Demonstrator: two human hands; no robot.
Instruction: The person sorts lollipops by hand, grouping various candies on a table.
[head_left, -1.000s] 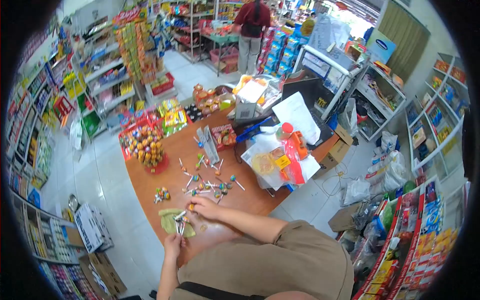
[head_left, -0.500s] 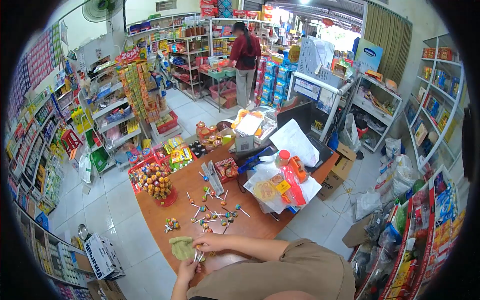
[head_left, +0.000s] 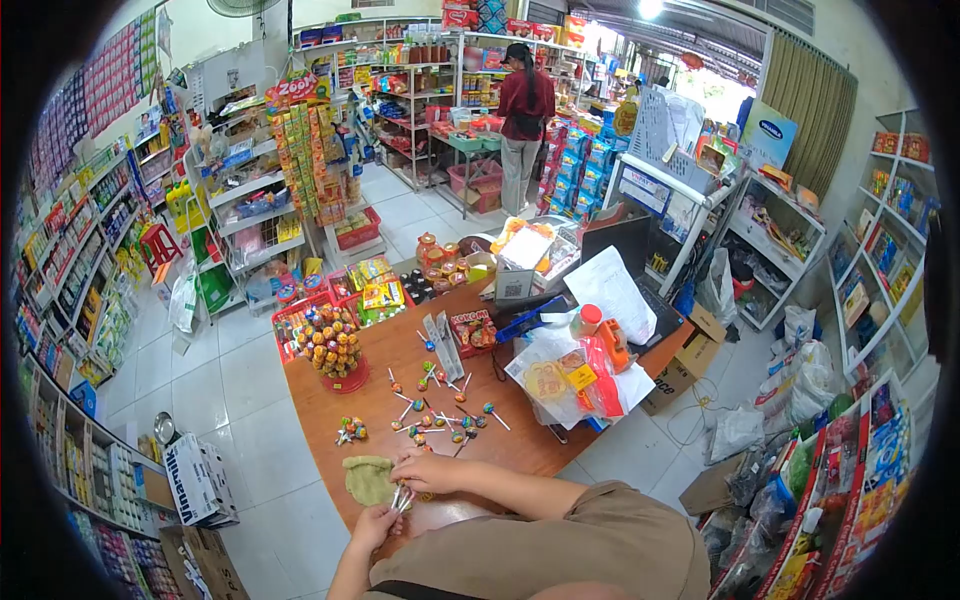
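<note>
My left hand [head_left: 376, 525] is closed on the white sticks of several lollipops [head_left: 402, 497] at the near edge of the wooden table [head_left: 330, 420]. Right above it, my right hand [head_left: 427, 472] has its fingers closed around the upper part of the same bunch, partly hiding the candy heads. A green cloth [head_left: 369, 481] lies just left of my right hand. Loose lollipops [head_left: 425, 432] are scattered beyond my hands, and a small bundle of lollipops [head_left: 351, 430] lies to the left. A red-based stand [head_left: 345, 380] holds many wrapped lollipops.
A laptop [head_left: 612, 245], papers [head_left: 610, 290] and an orange bottle [head_left: 613, 343] occupy the table's right side. Snack trays [head_left: 375, 290] adjoin its far edge. A person in a red top [head_left: 527, 105] stands by the back shelves. A cardboard box [head_left: 685, 365] is on the floor at right.
The camera view has shifted, so the room and table appear farther right. My hands remain together on the lollipop sticks, with my right fingers slightly moved.
</note>
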